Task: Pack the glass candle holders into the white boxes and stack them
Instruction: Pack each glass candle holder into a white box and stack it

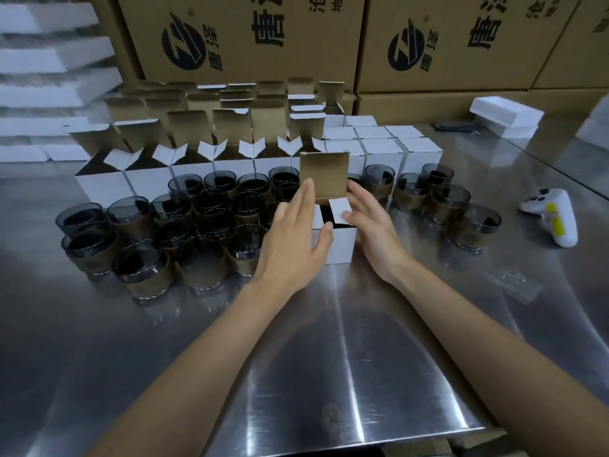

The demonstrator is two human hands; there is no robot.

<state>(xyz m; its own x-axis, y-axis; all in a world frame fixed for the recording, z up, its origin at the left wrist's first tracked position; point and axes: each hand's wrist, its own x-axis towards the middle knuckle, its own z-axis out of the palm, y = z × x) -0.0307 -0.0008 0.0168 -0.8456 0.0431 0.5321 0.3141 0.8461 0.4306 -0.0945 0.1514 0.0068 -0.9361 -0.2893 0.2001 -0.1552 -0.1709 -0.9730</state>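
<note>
A small white box (342,247) stands on the steel table (329,357) at the middle, its brown-lined lid flap (324,174) upright. My left hand (293,239) holds the box's left side, thumb on the front edge. My right hand (369,222) presses the right side flap (339,211) inward with the thumb. The box's inside looks dark; its content is hidden. Several dark glass candle holders (201,262) with brown paper sleeves stand to the left, several more (451,206) to the right. Rows of open white boxes (184,143) and closed white boxes (382,150) stand behind.
Large brown cartons (263,37) form a wall at the back. White foam sheets (43,80) are stacked at far left, a foam block (506,117) at back right. A white handheld controller (557,216) lies on the table at right, a clear plastic piece (514,282) nearer.
</note>
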